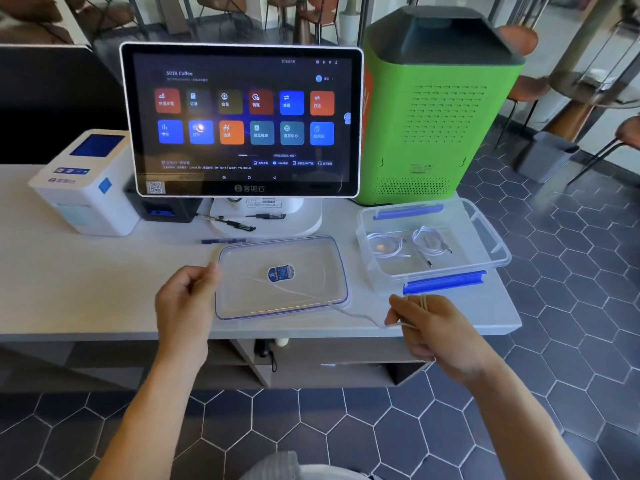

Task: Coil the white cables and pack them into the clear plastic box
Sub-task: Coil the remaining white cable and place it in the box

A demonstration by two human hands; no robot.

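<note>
A clear plastic box [491, 237] with blue clips stands at the counter's right end. Two coiled white cables [384, 245] [431, 240] lie inside it. Its clear lid [242, 299] lies flat on the counter before me, a blue sticker at its middle. A loose white cable [294, 291] stretches across the lid. My left hand [188, 299] pinches one end of this cable at the lid's left edge. My right hand [426, 323] grips the other end near the counter's front edge, with loops of it wound round the fingers.
A touchscreen terminal [242, 119] stands behind the lid, a white printer [86, 181] to its left, and a green machine [436, 109] behind the box. Pens [228, 223] lie at the terminal's base. The counter edge [104, 332] runs just in front of my hands.
</note>
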